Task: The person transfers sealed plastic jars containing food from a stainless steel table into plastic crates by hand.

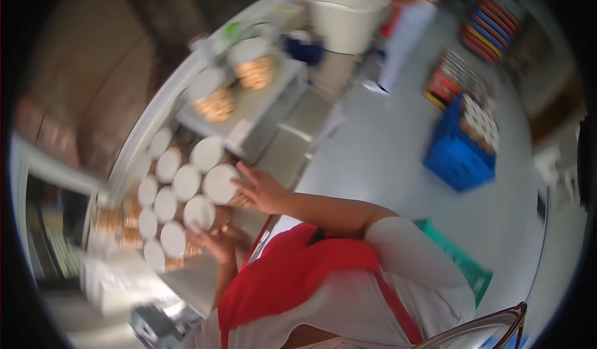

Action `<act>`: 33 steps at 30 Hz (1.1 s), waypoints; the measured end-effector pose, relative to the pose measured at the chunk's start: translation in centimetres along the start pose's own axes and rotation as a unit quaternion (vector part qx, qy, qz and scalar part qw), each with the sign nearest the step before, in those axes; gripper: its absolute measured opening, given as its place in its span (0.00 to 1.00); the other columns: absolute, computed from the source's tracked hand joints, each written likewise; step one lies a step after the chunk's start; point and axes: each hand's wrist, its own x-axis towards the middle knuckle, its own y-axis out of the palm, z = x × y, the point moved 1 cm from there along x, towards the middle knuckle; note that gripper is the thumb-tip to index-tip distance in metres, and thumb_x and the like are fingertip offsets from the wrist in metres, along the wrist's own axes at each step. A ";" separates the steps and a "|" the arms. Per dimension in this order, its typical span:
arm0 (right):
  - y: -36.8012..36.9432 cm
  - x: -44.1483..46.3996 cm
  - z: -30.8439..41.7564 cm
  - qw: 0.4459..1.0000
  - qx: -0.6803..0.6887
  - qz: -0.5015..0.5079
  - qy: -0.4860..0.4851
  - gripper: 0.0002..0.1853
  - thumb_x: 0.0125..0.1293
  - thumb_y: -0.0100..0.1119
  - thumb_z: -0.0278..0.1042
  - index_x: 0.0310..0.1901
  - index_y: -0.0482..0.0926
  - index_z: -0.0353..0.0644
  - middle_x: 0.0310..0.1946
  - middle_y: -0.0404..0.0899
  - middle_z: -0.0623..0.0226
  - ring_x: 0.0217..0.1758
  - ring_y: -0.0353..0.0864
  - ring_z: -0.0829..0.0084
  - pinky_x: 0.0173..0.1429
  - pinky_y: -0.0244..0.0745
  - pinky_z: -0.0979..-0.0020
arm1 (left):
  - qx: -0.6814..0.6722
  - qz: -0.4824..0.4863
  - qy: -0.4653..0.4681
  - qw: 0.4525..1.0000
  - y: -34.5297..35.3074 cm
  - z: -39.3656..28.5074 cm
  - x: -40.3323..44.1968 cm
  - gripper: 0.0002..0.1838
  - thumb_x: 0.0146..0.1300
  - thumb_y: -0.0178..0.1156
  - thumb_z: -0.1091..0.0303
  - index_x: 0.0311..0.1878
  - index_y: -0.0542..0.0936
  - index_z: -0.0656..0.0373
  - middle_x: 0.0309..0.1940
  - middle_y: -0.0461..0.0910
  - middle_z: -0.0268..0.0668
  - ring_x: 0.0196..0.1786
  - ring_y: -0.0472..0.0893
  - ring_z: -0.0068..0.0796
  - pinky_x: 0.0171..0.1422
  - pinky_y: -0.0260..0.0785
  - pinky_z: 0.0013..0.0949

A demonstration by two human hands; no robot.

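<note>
Several clear jars with round white lids and light-brown contents stand packed together on the work surface. My right hand (264, 190) curls around the side of the nearest upper jar (221, 184), its fingers at the lid's edge. Just below, my left hand (214, 243) grips the side of a neighbouring jar (199, 213), with fingertips near its lid. Both jars stay among the others, lids facing up. Blur hides the exact finger contact, and the hands cover part of the jar walls.
Two filled jars (214, 103) stand on a metal platform (261, 122) beyond the group. A white bucket (347, 16) is at the back. On the floor are a blue crate (460, 153) of lidded jars, stacked crates (490, 27) and a green crate (476, 277). Another person (404, 35) stands further off.
</note>
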 end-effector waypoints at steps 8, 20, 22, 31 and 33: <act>-14.7 -30.4 -9.4 0.920 -0.091 -0.083 0.373 0.31 0.55 0.57 0.35 0.62 0.63 0.51 0.67 0.50 0.47 0.68 0.56 0.50 0.59 0.68 0.57 | -0.145 -0.005 0.414 0.898 0.3 -17.4 -0.5 0.34 0.65 0.54 0.62 0.69 0.52 0.60 0.69 0.43 0.56 0.70 0.49 0.59 0.68 0.48 0.58; -19.8 -93.9 24.7 -0.055 -0.313 -0.384 0.867 0.30 0.55 0.57 0.41 0.62 0.63 0.52 0.66 0.52 0.54 0.65 0.58 0.49 0.58 0.67 0.48 | -0.063 0.711 0.556 0.427 15.6 -43.5 -26.1 0.26 0.55 0.58 0.73 0.59 0.67 0.57 0.67 0.53 0.49 0.66 0.59 0.51 0.66 0.57 0.48; -17.9 -98.3 29.9 -0.098 -0.323 -0.364 0.868 0.32 0.55 0.56 0.45 0.63 0.61 0.54 0.67 0.51 0.55 0.66 0.57 0.49 0.59 0.65 0.46 | -0.015 0.724 0.599 0.342 16.6 -44.9 -29.9 0.26 0.53 0.59 0.74 0.58 0.68 0.58 0.65 0.56 0.50 0.66 0.60 0.52 0.66 0.57 0.46; -17.4 -105.8 36.6 -0.201 -0.225 -0.292 0.908 0.40 0.54 0.55 0.60 0.68 0.54 0.63 0.69 0.47 0.56 0.72 0.43 0.51 0.63 0.51 0.38 | 0.061 0.720 0.654 0.223 20.3 -46.1 -37.9 0.25 0.53 0.60 0.74 0.57 0.69 0.57 0.60 0.64 0.50 0.63 0.64 0.51 0.66 0.58 0.44; -16.8 -105.1 35.7 -0.215 -0.258 -0.255 0.907 0.37 0.56 0.54 0.60 0.67 0.56 0.63 0.69 0.48 0.57 0.72 0.45 0.51 0.63 0.50 0.38 | 0.053 0.707 0.668 0.228 20.3 -46.8 -39.8 0.25 0.53 0.60 0.74 0.57 0.70 0.58 0.59 0.64 0.50 0.63 0.64 0.51 0.65 0.58 0.44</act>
